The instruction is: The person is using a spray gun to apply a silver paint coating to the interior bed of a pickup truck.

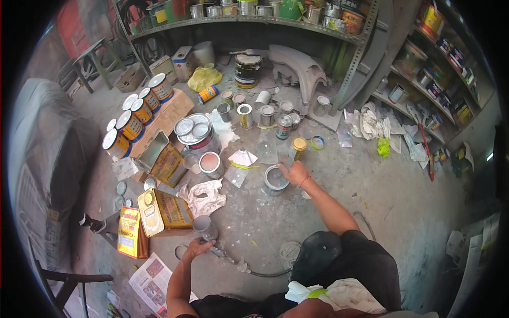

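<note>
Low at the left, my left hand [199, 247] is closed round a spray gun [218, 253] with a grey cup [205, 227] standing up from it. An air hose [270, 275] trails from the gun toward my shoe. Ahead of me, my right hand [296, 173] grips the right rim of an open can [275, 186], which stands on the floor with grey paint inside. Its fingertips are partly hidden. Just beyond that hand stands a small can with a yellow lid [299, 144]. A crumpled white rag [204, 197] lies near the grey cup.
Rectangular thinner tins [172, 212] stand at the left beside a can of pinkish paint [211, 165]. Several paint cans [130, 126] line a cardboard box. Small cans [266, 114] and a car fender [297, 63] are farther off. A newspaper [151, 286] lies at the lower left.
</note>
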Motion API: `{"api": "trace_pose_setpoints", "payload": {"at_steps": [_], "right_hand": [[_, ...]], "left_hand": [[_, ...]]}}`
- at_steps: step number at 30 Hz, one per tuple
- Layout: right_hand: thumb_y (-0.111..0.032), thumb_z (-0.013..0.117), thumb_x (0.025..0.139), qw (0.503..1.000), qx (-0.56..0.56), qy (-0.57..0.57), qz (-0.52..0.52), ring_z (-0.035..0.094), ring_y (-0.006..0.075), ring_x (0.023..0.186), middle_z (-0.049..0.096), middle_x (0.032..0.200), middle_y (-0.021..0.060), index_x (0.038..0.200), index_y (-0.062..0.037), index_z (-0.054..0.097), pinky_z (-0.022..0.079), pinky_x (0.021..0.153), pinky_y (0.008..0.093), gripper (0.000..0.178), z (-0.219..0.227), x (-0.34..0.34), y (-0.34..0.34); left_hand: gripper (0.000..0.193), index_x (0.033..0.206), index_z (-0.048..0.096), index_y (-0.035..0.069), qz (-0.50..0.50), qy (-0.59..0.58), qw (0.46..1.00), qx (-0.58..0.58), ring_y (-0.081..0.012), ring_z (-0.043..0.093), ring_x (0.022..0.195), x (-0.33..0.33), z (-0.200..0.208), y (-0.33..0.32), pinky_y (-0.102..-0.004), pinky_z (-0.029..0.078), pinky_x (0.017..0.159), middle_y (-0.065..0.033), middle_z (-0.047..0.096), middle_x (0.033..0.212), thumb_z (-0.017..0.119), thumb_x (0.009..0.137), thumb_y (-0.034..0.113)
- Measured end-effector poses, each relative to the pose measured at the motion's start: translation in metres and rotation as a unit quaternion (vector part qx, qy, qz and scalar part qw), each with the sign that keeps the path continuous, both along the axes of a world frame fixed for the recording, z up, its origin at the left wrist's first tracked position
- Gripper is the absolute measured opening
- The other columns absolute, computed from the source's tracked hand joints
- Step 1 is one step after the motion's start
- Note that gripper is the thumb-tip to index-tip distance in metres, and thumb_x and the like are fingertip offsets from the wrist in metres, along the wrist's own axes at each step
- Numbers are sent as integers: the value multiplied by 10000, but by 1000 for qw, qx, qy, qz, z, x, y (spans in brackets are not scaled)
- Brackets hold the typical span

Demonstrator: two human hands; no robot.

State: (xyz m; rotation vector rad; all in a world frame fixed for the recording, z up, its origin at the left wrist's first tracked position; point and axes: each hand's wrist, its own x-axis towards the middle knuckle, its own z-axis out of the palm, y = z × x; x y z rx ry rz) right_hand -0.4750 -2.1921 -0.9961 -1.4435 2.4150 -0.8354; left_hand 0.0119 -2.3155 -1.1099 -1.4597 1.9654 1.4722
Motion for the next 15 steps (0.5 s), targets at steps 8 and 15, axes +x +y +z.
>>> {"api": "trace_pose_setpoints", "payload": {"at_steps": [8,15], "right_hand": [[-419,543,934,999,36,14,22,627,433,853,650,905,252,996,-62,643,494,760,479,376,-6,-18,-1],[-330,548,951,993,-43,-11,112,648,371,654,623,695,184,894,-27,616,492,613,446,316,-15,-12,-1]], "left_hand": [[931,1211,597,-78,8,7,1000,8,-224,676,800,-12,16,5,-338,530,726,-172,693,979,725,667,667],[930,1204,596,-85,5,5,1000,-3,-224,676,782,-5,7,0,-341,531,725,-172,694,972,727,667,662]]}}
